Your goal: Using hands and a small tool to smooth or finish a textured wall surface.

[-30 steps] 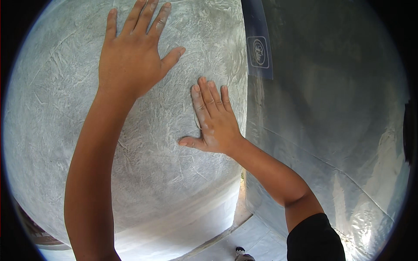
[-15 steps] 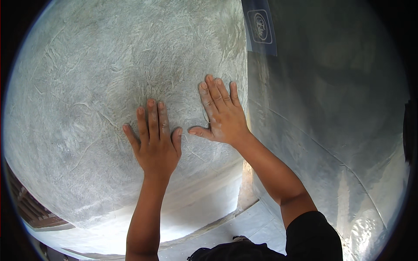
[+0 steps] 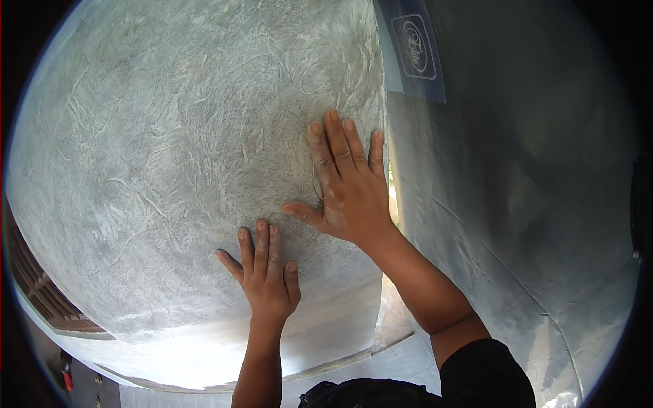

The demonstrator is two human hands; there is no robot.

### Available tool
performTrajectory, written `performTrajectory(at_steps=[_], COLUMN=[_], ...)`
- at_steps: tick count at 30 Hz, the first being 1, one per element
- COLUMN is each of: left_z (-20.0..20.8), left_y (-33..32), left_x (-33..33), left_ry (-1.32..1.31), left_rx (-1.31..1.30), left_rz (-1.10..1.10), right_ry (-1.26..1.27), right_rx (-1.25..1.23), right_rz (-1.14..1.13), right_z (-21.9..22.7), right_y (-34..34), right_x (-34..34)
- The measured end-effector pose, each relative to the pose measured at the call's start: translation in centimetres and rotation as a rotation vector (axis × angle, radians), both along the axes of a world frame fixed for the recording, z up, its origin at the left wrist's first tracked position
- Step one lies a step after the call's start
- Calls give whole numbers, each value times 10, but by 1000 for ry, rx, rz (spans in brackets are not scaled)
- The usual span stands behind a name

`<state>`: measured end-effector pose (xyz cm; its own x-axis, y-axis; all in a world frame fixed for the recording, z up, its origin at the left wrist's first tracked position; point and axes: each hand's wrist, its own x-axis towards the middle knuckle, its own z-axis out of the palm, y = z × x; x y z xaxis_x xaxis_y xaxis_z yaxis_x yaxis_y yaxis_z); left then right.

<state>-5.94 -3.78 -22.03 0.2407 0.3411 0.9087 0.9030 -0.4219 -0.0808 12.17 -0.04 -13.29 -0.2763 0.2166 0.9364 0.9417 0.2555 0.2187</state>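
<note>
A large grey wall-like surface [image 3: 170, 136], rough with swirls and creases, fills the left and middle of the view. My left hand [image 3: 267, 272] lies on its lower part, palm down, fingers stretched and thumb out to the right. Higher up and to the right, my right hand [image 3: 350, 183] rests flat near the surface's right edge, its fingers spread and its thumb pointing left. Pale dust coats the fingers of both hands. A thin curved edge shows between my right thumb and index finger; I cannot tell what it is.
A dark grey sheet [image 3: 517, 204] with a long crease hangs along the right side. A dark blue printed panel [image 3: 416, 51] is at the top, beside the rough surface's edge. Brown slats [image 3: 47, 292] and a small red thing [image 3: 67, 379] are at lower left.
My left hand has moved down and slightly right over the surface. My right hand stays flat near the right edge, its thumb slightly lower and farther left. The view has shifted a little.
</note>
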Motion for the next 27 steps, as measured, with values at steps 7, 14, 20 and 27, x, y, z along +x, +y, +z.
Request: performTrajectory(at_steps=[7,14,20,27], left_z=[50,67,84,95], left_y=[10,12,10,33], left_x=[45,54,65,85], left_ry=[51,189,238,288], left_rx=[-18,69,221,297], left_rz=[-441,-187,-39,-23], right_ry=[158,88,91,288], right_rx=[15,11,-112,197], right_rz=[327,403,567,734], right_z=[5,5,-13,-62], right_y=[4,2,-4,20], right_x=[11,28,57,61])
